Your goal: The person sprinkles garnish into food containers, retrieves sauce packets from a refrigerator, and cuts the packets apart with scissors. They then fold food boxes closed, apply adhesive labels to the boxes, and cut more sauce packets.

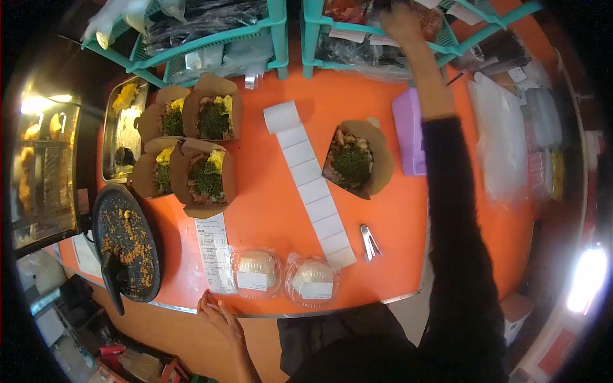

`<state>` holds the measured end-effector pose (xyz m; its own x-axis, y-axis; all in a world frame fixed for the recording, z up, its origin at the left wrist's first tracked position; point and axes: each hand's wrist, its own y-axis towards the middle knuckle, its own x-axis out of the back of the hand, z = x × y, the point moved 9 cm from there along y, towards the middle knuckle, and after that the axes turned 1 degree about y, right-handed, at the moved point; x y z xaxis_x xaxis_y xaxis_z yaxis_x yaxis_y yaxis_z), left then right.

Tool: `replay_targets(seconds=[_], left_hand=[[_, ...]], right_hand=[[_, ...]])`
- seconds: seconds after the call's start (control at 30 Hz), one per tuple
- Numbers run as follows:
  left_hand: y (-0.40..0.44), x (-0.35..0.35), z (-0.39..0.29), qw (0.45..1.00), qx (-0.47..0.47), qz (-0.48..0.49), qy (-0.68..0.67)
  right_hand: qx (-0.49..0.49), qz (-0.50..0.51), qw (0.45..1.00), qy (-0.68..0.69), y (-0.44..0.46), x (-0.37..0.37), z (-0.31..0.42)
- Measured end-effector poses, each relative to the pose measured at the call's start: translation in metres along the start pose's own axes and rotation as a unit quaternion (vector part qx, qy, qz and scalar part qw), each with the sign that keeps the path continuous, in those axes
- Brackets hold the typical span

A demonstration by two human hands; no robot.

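Observation:
My right hand (402, 24) reaches into the teal basket (307, 48) at the top right, among plastic packets. Its fingertips are lost in the dark there, so whether they grip anything is unclear. My left hand (222, 322) hangs at the table's front edge with nothing in it, fingers loosely extended, just below a long printed receipt (214, 252). Beside the receipt sit two clear domed containers (257, 271) with white labels and round pale food inside. A strip of blank labels (308, 173) unrolls across the middle. Right of it stands an open cardboard food box (352, 163) topped with green shreds.
Several more open food boxes (207, 175) cluster at the left, beside a metal tray (108, 150). A stone mortar (128, 246) with orange crumbs and a pestle (112, 284) is at front left. A stapler (369, 242) and purple holder (410, 137) are at right.

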<state>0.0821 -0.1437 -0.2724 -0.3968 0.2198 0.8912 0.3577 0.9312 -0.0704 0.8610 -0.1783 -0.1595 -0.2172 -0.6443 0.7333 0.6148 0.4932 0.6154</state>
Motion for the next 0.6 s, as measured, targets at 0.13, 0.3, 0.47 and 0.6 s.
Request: replay_targets(seconds=[0.13,0.3,0.47,0.6], left_hand=[[-0.003,-0.007,0.008,0.995,0.021,-0.007,-0.095],[0.001,-0.009,0.017,0.999,0.027,-0.013,-0.035],[0.007,-0.013,0.018,0.997,0.070,-0.014,-0.009],[0.009,-0.005,0.020,0.998,0.051,-0.011,-0.028]], right_hand=[[0.012,0.045,0.994,-0.103,0.046,-0.023,-0.007],[0.023,0.064,0.986,-0.154,0.062,-0.035,-0.011],[0.029,0.124,0.967,-0.220,0.054,-0.030,-0.011],[0.026,0.164,0.951,-0.260,0.049,-0.021,-0.013]])
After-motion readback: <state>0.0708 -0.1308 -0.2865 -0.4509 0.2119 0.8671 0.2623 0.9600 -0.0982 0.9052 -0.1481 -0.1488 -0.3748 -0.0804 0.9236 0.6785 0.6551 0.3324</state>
